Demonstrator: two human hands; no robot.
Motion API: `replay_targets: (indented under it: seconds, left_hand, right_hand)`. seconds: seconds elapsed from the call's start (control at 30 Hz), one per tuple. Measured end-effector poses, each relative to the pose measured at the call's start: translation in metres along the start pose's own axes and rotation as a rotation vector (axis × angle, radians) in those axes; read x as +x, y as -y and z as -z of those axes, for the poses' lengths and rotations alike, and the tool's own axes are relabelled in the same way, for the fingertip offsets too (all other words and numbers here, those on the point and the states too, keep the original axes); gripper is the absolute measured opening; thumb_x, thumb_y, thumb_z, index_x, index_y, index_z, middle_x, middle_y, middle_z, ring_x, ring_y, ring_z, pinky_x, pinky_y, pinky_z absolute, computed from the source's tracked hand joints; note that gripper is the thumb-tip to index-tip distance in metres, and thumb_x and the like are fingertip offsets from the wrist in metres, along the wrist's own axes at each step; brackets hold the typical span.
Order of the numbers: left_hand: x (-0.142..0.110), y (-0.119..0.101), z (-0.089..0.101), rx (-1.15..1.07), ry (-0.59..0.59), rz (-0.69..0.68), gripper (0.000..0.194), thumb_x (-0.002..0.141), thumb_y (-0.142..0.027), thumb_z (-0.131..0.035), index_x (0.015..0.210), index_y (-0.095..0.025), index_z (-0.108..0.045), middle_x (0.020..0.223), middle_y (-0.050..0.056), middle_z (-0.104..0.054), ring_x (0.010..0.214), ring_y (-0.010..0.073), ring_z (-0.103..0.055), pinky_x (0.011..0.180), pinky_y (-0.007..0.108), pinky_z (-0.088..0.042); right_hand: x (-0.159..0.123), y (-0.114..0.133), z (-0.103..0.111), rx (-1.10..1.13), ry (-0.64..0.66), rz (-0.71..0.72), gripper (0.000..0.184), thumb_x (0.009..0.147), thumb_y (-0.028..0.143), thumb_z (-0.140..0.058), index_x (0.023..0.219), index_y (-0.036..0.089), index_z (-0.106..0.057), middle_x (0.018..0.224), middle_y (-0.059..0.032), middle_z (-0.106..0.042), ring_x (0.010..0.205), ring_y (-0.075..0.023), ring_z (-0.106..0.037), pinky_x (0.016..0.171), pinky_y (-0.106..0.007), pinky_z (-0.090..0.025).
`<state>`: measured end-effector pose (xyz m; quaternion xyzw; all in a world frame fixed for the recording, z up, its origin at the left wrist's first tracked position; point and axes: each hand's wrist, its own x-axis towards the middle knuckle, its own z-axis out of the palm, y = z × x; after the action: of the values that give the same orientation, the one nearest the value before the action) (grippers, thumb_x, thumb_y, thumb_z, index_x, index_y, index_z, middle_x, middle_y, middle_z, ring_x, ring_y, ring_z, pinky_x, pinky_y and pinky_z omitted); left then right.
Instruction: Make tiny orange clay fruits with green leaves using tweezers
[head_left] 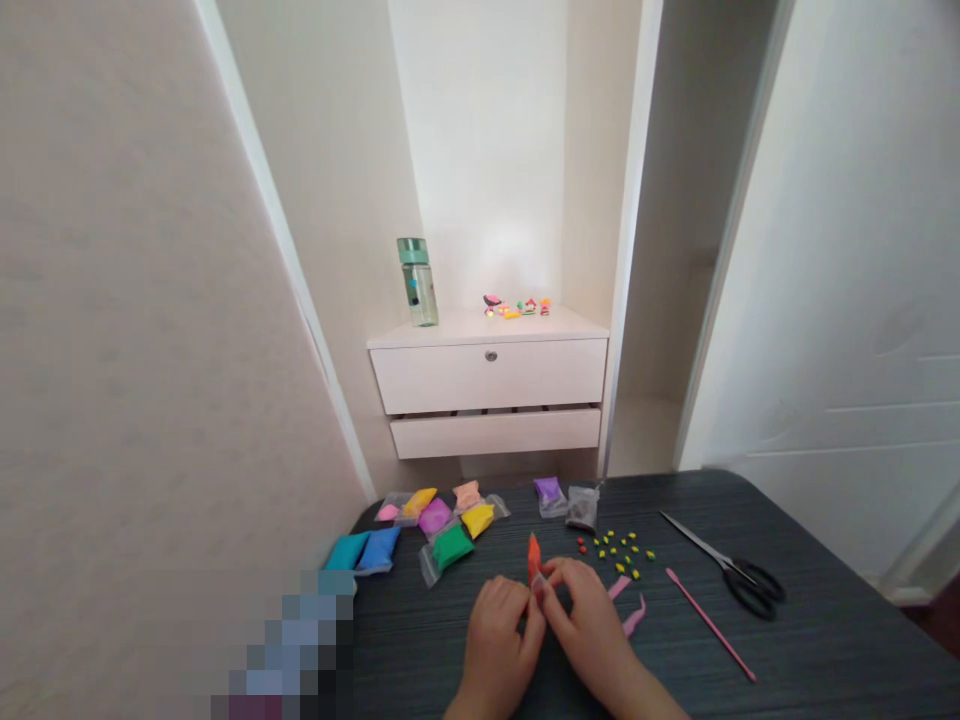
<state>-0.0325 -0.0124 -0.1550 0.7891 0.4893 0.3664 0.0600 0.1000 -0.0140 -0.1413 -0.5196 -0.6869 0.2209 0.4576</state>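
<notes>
Between my two hands, above the dark table [420,650], is a small clear bag of orange-red clay [534,555]. My left hand [499,630] pinches it from the left with curled fingers. From the other side, my right hand [585,610] grips the bag's top edge with thumb and fingers. Beside the right hand lie pink strips of clay [634,616], partly hidden behind it. Several tiny yellow-green pieces [613,551] and a few red balls [581,546] are scattered just beyond.
Bagged clay in several colours, including a green packet [452,548] and a blue packet [379,548], lies at the left and back. Black-handled scissors [731,568] and a pink modelling stick [709,625] lie right. A bottle [418,285] and small figures [517,308] stand on a white cabinet [487,380].
</notes>
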Motion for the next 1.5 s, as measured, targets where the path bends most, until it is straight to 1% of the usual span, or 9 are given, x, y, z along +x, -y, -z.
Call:
replay_targets:
  seconds: [0.13,0.23,0.33,0.47,0.63,0.87,1.17,1.33,1.5]
  left_hand:
    - [0.000,-0.004,0.011,-0.100,0.084,-0.089,0.013,0.079,-0.016,-0.042,0.085,-0.018,-0.053,0.088,0.005,-0.056,0.088,0.0181,-0.049,0.080,0.035,-0.040]
    - [0.003,-0.001,0.016,-0.033,0.056,-0.140,0.044,0.071,-0.012,-0.047,0.114,-0.018,-0.044,0.118,0.009,-0.047,0.113,0.0226,-0.038,0.095,0.042,-0.032]
    - [0.006,0.006,0.016,0.121,0.015,-0.147,0.062,0.068,-0.011,-0.049,0.128,-0.019,-0.032,0.131,0.009,-0.038,0.122,0.0252,-0.029,0.101,0.047,-0.022]
    - [0.010,0.010,0.018,0.171,0.028,-0.156,0.057,0.071,-0.013,-0.050,0.126,-0.022,-0.038,0.124,0.007,-0.049,0.118,0.0247,-0.036,0.101,0.049,-0.019]
    - [0.010,0.008,0.021,0.127,-0.005,-0.126,0.043,0.070,-0.014,-0.055,0.111,-0.024,-0.052,0.110,0.004,-0.059,0.108,0.0240,-0.045,0.099,0.048,-0.020]
    - [0.010,0.009,0.020,0.104,-0.022,-0.113,0.038,0.066,-0.015,-0.060,0.103,-0.024,-0.057,0.104,0.003,-0.060,0.103,0.0239,-0.045,0.096,0.046,-0.025]
    - [0.009,0.008,0.018,0.077,-0.039,-0.094,0.038,0.065,-0.016,-0.061,0.102,-0.024,-0.058,0.101,0.002,-0.060,0.101,0.0241,-0.044,0.094,0.045,-0.029]
    - [0.007,0.013,0.014,0.102,-0.041,-0.077,0.043,0.065,-0.014,-0.059,0.107,-0.023,-0.056,0.103,0.005,-0.058,0.100,0.0242,-0.045,0.092,0.045,-0.033]
    - [0.006,0.018,0.011,0.163,-0.027,-0.087,0.045,0.068,-0.014,-0.055,0.112,-0.023,-0.053,0.108,0.006,-0.056,0.104,0.0255,-0.044,0.090,0.044,-0.037]
  right_hand:
    - [0.001,-0.003,0.002,0.056,0.022,-0.040,0.015,0.082,0.028,-0.042,0.074,0.019,-0.050,0.089,-0.0041,-0.060,0.087,-0.0162,-0.053,0.079,-0.030,-0.037]
    - [0.002,-0.004,0.006,0.100,0.047,-0.058,0.016,0.083,0.029,-0.041,0.074,0.018,-0.049,0.083,-0.0032,-0.061,0.080,-0.0145,-0.055,0.074,-0.027,-0.040]
    - [0.002,-0.002,0.007,0.137,0.082,-0.054,0.020,0.083,0.032,-0.041,0.072,0.018,-0.049,0.073,-0.0009,-0.060,0.070,-0.0122,-0.055,0.066,-0.023,-0.042]
    - [0.000,0.002,0.008,0.127,0.099,-0.051,0.017,0.080,0.030,-0.045,0.070,0.017,-0.051,0.069,0.0008,-0.058,0.065,-0.0114,-0.053,0.062,-0.022,-0.040]
    - [0.000,-0.001,0.012,0.047,0.049,-0.093,0.015,0.079,0.028,-0.044,0.070,0.017,-0.051,0.070,-0.0005,-0.057,0.069,-0.0139,-0.051,0.064,-0.025,-0.038]
    - [0.003,-0.004,0.012,-0.010,0.010,-0.123,0.016,0.078,0.027,-0.044,0.068,0.017,-0.051,0.069,-0.0009,-0.056,0.070,-0.0152,-0.052,0.066,-0.027,-0.038]
    - [0.003,-0.010,0.009,0.051,0.006,-0.118,0.015,0.080,0.026,-0.040,0.072,0.018,-0.050,0.069,-0.0007,-0.059,0.063,-0.0126,-0.054,0.054,-0.023,-0.041]
    - [0.002,-0.014,0.006,0.033,0.007,-0.073,0.009,0.078,0.022,-0.042,0.077,0.018,-0.050,0.072,-0.0016,-0.058,0.069,-0.0143,-0.055,0.063,-0.026,-0.043]
    - [0.003,-0.013,0.009,0.001,0.101,0.021,0.015,0.078,0.021,-0.045,0.082,0.021,-0.060,0.084,-0.0021,-0.063,0.083,-0.0162,-0.055,0.082,-0.032,-0.038]
